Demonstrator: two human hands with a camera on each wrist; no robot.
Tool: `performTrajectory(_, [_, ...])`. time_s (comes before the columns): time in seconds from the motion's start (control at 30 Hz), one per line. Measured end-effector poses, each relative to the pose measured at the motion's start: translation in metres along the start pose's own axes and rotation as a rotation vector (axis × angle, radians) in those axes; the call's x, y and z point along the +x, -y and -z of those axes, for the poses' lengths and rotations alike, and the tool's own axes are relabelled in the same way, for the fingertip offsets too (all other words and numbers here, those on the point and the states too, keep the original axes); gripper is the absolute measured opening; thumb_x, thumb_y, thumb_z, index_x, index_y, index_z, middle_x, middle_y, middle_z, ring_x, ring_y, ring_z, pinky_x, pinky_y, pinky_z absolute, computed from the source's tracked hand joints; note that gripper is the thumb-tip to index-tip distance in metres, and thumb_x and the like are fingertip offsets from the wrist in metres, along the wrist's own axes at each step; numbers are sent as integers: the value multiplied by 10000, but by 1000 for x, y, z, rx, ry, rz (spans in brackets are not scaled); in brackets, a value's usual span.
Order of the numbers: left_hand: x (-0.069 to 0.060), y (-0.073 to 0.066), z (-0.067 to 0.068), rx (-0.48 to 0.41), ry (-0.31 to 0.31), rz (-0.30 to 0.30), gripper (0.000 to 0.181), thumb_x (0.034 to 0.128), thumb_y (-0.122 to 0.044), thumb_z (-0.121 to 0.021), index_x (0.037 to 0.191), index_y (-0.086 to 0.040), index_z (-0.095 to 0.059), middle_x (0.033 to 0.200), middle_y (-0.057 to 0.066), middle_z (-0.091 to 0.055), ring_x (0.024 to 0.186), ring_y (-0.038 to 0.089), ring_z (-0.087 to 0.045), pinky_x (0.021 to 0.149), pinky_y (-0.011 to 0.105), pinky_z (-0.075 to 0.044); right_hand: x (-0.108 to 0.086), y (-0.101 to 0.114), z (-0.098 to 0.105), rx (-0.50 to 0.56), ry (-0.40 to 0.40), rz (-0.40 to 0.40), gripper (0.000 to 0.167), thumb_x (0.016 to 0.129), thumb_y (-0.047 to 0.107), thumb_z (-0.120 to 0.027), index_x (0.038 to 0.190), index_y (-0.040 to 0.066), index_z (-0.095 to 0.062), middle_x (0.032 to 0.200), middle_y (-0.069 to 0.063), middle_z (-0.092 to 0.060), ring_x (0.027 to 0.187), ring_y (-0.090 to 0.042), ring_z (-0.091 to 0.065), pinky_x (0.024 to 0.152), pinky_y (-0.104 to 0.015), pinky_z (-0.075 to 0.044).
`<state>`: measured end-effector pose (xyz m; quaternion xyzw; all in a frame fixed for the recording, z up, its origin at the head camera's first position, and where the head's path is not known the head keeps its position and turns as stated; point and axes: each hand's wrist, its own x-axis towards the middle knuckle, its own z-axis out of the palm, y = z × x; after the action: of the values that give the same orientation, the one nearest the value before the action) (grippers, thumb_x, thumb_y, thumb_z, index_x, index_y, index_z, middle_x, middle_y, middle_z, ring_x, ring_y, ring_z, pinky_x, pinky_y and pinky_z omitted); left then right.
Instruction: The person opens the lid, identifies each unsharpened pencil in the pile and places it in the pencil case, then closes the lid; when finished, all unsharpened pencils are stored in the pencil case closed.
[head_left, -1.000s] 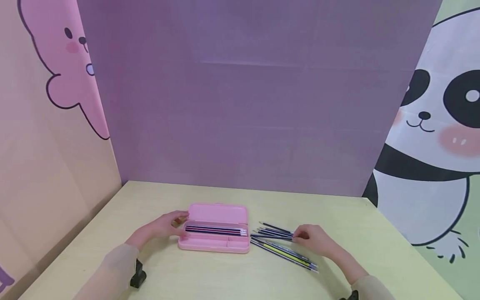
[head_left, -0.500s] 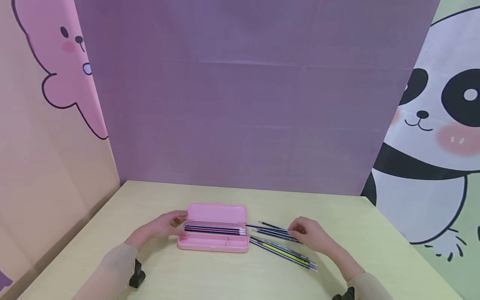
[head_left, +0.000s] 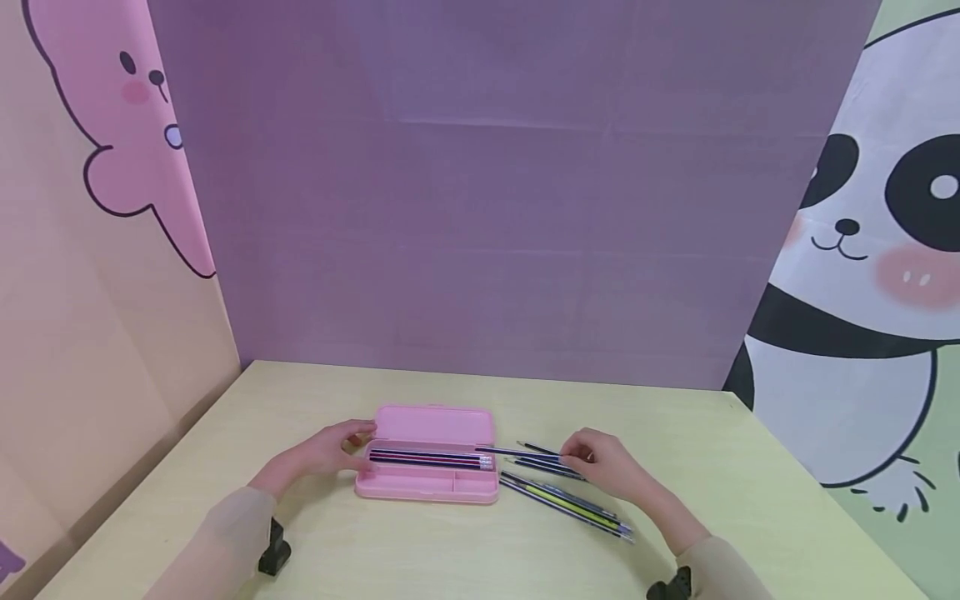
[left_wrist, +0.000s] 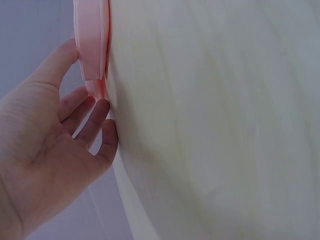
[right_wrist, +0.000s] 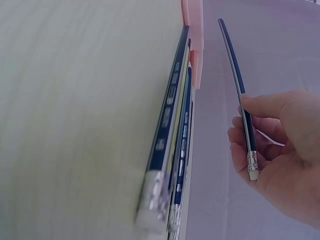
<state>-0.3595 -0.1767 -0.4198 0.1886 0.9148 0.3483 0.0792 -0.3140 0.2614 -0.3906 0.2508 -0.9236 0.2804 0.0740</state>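
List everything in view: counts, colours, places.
Table: one, cream, lower centre
Pencil case: one, pink, open, on table
Stored pencils: several, dark and red, inside case
Loose pencils: several, dark blue, one yellow, right of case
Held pencil: one, dark blue, in right hand
Backdrop: one, purple, behind table
Panda picture: one, black and white, right
Cartoon animal picture: one, pink, left
Sleeves: two, beige, on arms
Wrist cameras: two, black, at sleeves
Left hand: one, at case's left end
Right hand: one, holding pencil
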Motion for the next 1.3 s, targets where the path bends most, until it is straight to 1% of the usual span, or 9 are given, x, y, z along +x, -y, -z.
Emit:
performTrajectory(0.17, [0, 1, 0, 3, -4, -16, 749, 770, -301, -768, 1393, -62, -428, 1360, 143, -498, 1137, 292, -508, 987, 497, -426, 5, 4, -4, -1, 3, 3, 44, 886, 120, -633, 909, 85, -646, 820, 35, -592, 710, -16, -502, 615, -206, -469])
performTrajectory(0.37, [0, 1, 1, 7, -10, -17, 739, 772, -290, -767, 1388, -55, -434, 1352, 149, -504, 1132, 296, -511, 984, 501, -424, 12, 12, -11, 20, -9, 35, 58, 883, 130, -641, 900, 77, -658, 811, 30, -586, 707, -20, -506, 622, -201, -475])
performTrajectory(0.47, [1, 2, 0, 12, -10, -15, 741, 772, -294, -767, 1389, -59, -433, 1349, 145, -506, 1125, 288, -514, 977, 495, -430, 16, 15, -14, 28, -2, 40, 71, 887, 145, -641, 896, 77, -662, 806, 26, -583, 709, -29, -506, 621, -200, -476])
performTrajectory(0.7, [0, 3, 0, 9, -11, -2, 742, 766, -298, -771, 1389, -73, -436, 1350, 132, -506, 1126, 281, -513, 979, 490, -432, 24, 21, -23, 23, 18, 8, 46, 890, 147, -637, 901, 106, -656, 815, 47, -578, 715, -43, -495, 630, -193, -471])
performTrajectory(0.87, [1, 2, 0, 10, -9, 0, 740, 767, -303, -769, 1389, -78, -437, 1351, 130, -505, 1133, 285, -510, 986, 495, -426, 30, 25, -27, 30, 18, 17, 47, 888, 133, -638, 914, 100, -658, 823, 40, -583, 717, -58, -491, 630, -188, -468])
performTrajectory(1.13, [2, 1, 0, 9, -10, -6, 735, 775, -292, -764, 1390, -66, -433, 1356, 143, -499, 1142, 298, -510, 991, 498, -424, 37, 37, -32, 35, 21, 4, 45, 882, 131, -646, 913, 106, -664, 815, 40, -574, 718, -91, -481, 617, -185, -450])
performTrajectory(1.3, [2, 0, -1, 6, -10, 2, 729, 777, -287, -763, 1389, -64, -436, 1355, 145, -498, 1140, 301, -506, 996, 501, -419, 41, 41, -35, 43, 18, 19, 38, 876, 121, -651, 902, 101, -671, 804, 37, -572, 708, -91, -476, 600, -185, -440])
